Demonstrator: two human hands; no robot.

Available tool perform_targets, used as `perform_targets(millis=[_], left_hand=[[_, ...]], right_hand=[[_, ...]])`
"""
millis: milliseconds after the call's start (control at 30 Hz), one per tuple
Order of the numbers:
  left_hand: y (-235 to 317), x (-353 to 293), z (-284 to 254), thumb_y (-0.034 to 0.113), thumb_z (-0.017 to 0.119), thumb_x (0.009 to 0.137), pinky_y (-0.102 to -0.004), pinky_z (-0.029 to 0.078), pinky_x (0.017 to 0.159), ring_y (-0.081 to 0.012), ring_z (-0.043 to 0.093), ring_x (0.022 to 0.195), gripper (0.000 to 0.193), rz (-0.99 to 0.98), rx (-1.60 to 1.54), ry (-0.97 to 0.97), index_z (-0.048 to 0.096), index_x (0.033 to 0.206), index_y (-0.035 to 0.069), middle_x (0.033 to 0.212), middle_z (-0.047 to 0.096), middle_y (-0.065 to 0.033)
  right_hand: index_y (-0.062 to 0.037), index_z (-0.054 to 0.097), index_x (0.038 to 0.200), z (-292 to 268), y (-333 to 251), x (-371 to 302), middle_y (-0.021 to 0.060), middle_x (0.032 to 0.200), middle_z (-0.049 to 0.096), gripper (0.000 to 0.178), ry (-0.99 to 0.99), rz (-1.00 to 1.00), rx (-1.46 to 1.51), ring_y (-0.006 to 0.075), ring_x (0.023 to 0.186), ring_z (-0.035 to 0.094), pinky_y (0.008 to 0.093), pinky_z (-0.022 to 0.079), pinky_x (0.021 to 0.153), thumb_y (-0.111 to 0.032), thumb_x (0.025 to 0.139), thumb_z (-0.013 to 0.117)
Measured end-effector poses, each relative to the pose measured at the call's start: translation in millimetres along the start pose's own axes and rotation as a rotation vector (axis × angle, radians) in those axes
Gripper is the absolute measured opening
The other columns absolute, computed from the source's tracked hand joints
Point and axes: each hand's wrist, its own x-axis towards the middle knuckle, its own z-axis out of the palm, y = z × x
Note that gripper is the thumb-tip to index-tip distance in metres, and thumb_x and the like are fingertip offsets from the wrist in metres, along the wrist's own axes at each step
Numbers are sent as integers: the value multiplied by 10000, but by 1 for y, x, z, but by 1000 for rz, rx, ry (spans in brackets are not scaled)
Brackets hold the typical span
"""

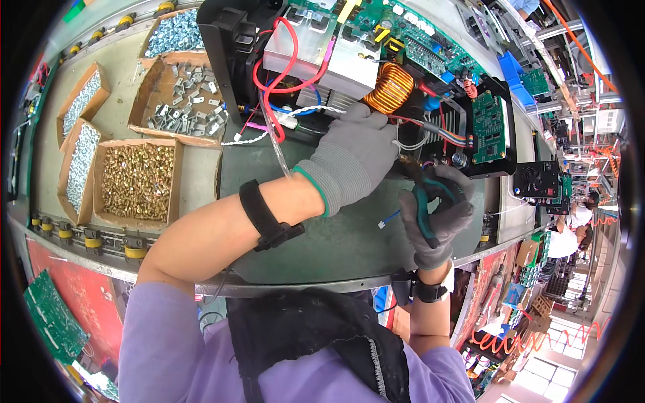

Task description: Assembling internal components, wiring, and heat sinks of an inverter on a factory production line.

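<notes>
Pliers (422, 209) rest in right hand (453, 220); left hand (355, 156) beside coil (391, 88).

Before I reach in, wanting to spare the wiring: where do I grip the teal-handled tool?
Likely its teal handles, from the near side: they bow apart there, while its blurred tip lies toward the wires. The right hand holds them.

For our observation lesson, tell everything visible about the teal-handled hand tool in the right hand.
The hand tool has two curved teal-and-black handles, plastic or rubber by look, with a gap between them. The right hand holds it, grey-gloved fingers around the handles, in front of the open electronic unit. It slants, working end toward the unit; that end is too dark and blurred to tell its shape or whether it touches anything.
</notes>
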Motion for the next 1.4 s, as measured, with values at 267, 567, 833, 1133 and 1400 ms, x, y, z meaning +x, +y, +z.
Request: perform_targets(millis=[267, 567, 833, 1133, 1400], left_hand=[[36, 25, 8, 232, 686, 759, -360, 424, 788, -195, 604, 929, 276, 31, -51, -4, 644, 1018, 145, 953, 616, -44], [28, 19, 14, 215, 691, 744, -371, 452, 805, -218, 605, 905, 243, 99, -131, -24, 622, 966, 142, 926, 595, -40], [2, 4, -3, 144, 637, 744, -362, 456, 783, -213, 584, 926, 93, 93, 111, -17, 627, 832, 116, 871, 588, -31], [0, 7, -1, 164, 626, 758, -375, 471, 819, -208, 584, 923, 97, 41, 73, -34, 673, 827, 115, 895, 607, -30], [-1, 7, 5, 152, 625, 752, -374, 478, 840, -201, 593, 947, 89, 59, 53, -35, 678, 809, 109, 877, 614, -30]], right_hand=[[-327, 262, 1494, -3, -4, -10, 188, 1281, 476, 916, 43, 183, -9, 274, 945, 647, 312, 575, 719, -75, 790, 792], [-194, 595, 1210, -41, -19, 17, 140, 1248, 449, 591, -155, -45, -115, 341, 994, 622, 426, 564, 776, -177, 673, 842], [-164, 658, 1052, -21, -7, -23, 109, 1104, 434, 505, -121, -213, -164, 367, 964, 612, 427, 560, 724, -179, 592, 865], [-121, 651, 1047, -36, -16, 70, 142, 1125, 476, 407, -295, 96, -29, 322, 927, 611, 402, 534, 756, -74, 661, 773], [-86, 658, 1079, -31, -12, 8, 128, 1156, 464, 432, -238, -114, -128, 322, 978, 596, 407, 541, 798, -28, 662, 752]])
